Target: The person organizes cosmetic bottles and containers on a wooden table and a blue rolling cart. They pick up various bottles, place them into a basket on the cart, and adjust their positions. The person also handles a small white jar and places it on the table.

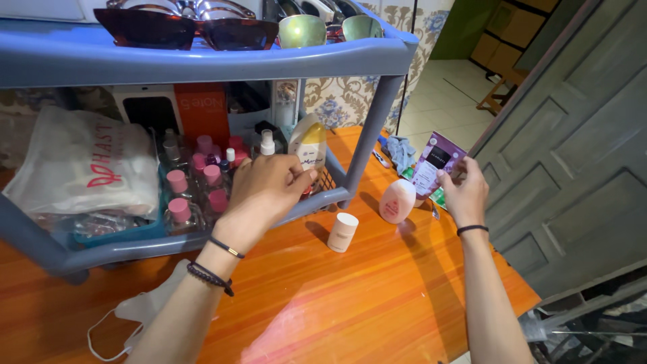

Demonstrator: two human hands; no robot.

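Top shelf: I see sunglasses (182, 27) in a row.
Lower shelf: pink-capped bottles (195, 192), white bag (81, 165), orange box (202, 108).
Table (350, 296): white jar (342, 232), face mask (135, 313), blue cloth (402, 152).
Right: grey door (573, 168).

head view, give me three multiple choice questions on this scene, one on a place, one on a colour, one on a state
1. Where does the small cream jar stand?
A. on the orange table top
B. on the rack's top shelf
C. inside the white bag

2. What colour is the shelf rack?
A. green
B. blue
C. black

3. What is the right hand doing?
A. lying flat on the table
B. holding up a purple packet
C. gripping sunglasses

Answers:
1 A, the jar stands upright on the bare table, in front of the rack.
2 B, its shelves and legs are blue.
3 B, the fingers pinch the purple packet above the table; the left hand reaches to the white and yellow bottle.
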